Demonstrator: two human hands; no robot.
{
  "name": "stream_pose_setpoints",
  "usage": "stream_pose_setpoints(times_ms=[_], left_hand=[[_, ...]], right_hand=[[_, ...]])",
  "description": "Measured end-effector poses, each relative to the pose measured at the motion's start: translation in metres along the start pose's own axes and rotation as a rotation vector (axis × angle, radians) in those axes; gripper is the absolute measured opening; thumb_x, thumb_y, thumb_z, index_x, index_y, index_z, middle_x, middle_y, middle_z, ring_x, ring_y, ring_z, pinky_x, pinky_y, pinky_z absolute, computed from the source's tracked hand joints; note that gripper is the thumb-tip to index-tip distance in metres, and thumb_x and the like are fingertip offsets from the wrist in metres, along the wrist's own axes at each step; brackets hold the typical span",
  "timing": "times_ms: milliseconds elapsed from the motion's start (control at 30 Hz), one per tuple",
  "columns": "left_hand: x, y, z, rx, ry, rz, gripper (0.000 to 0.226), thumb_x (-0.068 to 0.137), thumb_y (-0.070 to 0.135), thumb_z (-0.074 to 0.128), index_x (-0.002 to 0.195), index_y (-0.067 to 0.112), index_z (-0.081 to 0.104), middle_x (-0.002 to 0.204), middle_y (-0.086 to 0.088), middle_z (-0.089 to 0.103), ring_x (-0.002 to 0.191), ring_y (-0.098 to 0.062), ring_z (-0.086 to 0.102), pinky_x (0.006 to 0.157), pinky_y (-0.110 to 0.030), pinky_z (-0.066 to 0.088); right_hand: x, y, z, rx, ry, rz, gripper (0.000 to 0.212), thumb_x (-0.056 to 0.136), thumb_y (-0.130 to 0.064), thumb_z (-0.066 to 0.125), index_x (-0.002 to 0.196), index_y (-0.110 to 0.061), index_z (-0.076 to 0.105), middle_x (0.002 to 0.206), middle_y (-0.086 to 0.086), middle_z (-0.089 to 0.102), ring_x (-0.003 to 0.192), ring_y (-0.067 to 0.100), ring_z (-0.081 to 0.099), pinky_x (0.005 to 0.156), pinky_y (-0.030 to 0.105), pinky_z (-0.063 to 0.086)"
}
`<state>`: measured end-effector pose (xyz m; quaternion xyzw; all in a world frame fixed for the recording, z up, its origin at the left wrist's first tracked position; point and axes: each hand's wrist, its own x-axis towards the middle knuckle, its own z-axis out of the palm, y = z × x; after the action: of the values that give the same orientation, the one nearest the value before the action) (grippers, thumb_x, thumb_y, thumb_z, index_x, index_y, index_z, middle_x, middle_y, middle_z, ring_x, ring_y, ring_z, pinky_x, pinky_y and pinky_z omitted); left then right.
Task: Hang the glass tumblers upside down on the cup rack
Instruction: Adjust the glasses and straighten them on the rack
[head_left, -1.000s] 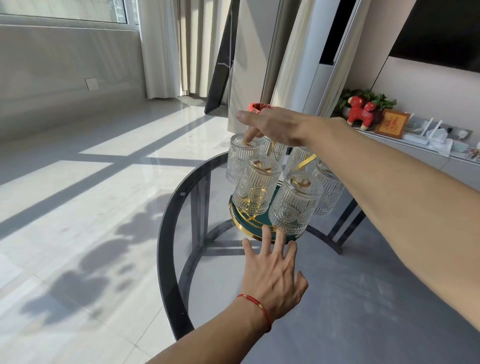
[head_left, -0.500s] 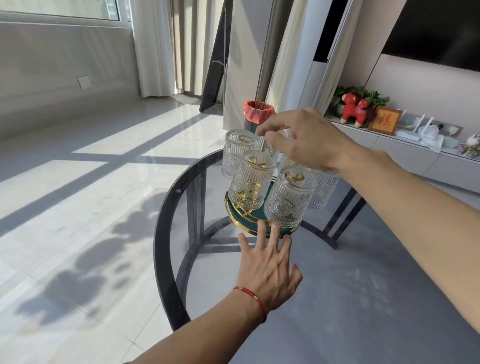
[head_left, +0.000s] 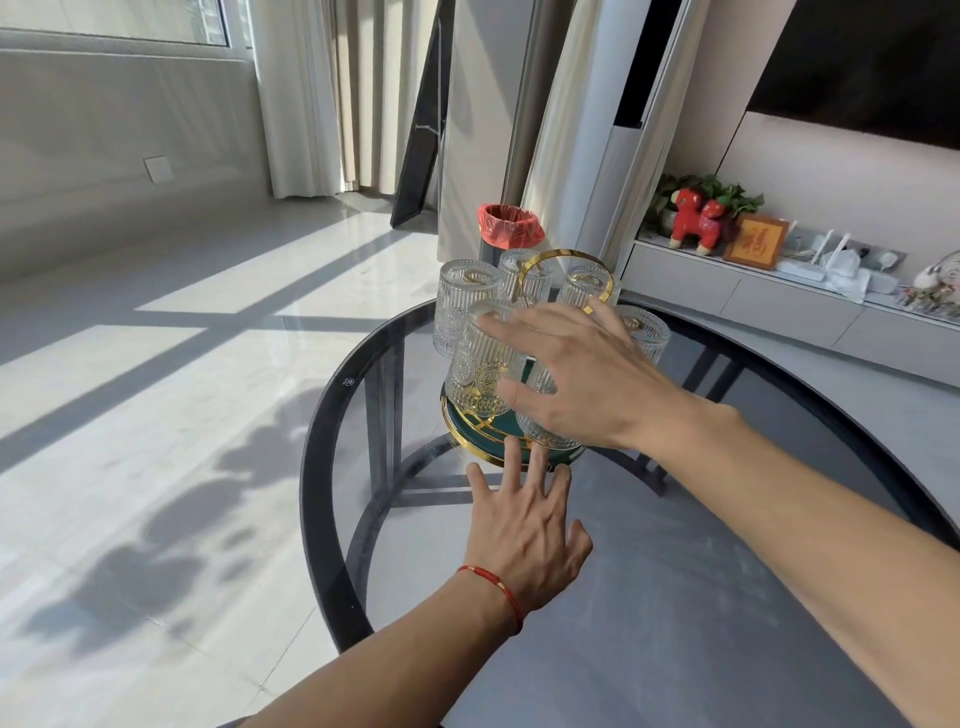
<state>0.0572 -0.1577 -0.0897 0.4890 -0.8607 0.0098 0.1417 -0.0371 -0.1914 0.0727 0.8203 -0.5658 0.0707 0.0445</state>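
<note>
The round glass bench (head_left: 779, 597) fills the lower right of the frame, bare toward the viewer. At its far-left edge stands the cup rack (head_left: 483, 441), ribbed tumblers (head_left: 480, 364) hanging upside down. The right hand (head_left: 582, 379) spreads wide over the nearest tumblers; the left hand (head_left: 524, 519) lies flat, fingertips touching the rack's base.

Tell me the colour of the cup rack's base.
Dark green with a gold rim, seen in the head view.

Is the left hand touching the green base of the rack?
Touching. Head view: the left hand's fingertips lie against the base's gold rim.
</note>
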Motion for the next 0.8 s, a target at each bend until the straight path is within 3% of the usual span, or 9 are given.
stream_pose_setpoints(times_ms=[233,533,800], left_hand=[[0.0,0.0,-0.002,-0.004,-0.038,0.001,0.064,0.094,0.054,0.028,0.147,0.018,0.036,0.161,-0.015,0.028,0.151,-0.043,0.015,0.106,-0.07,0.027],[0.001,0.0,0.0,-0.013,-0.076,0.002,0.069,0.095,0.057,0.024,0.153,0.018,0.025,0.167,-0.013,0.016,0.152,-0.044,0.01,0.11,-0.072,0.022],[0.0,0.001,-0.004,-0.017,-0.039,-0.003,0.065,0.093,0.053,0.031,0.147,0.017,0.035,0.16,-0.013,0.027,0.147,-0.042,0.022,0.104,-0.07,0.029]], right_hand=[[-0.005,-0.01,-0.001,-0.013,0.05,-0.056,0.06,0.1,-0.047,0.046,0.157,-0.045,0.032,0.16,0.0,0.039,0.152,0.019,0.031,0.126,0.057,-0.003],[-0.006,-0.012,0.002,-0.007,0.026,-0.062,0.064,0.1,-0.04,0.048,0.16,-0.041,0.028,0.164,0.005,0.032,0.154,0.023,0.025,0.126,0.054,0.001],[-0.007,-0.011,0.004,-0.091,0.013,-0.081,0.067,0.1,-0.039,0.046,0.162,-0.036,0.022,0.164,0.004,0.029,0.151,0.024,0.029,0.124,0.057,0.012]])
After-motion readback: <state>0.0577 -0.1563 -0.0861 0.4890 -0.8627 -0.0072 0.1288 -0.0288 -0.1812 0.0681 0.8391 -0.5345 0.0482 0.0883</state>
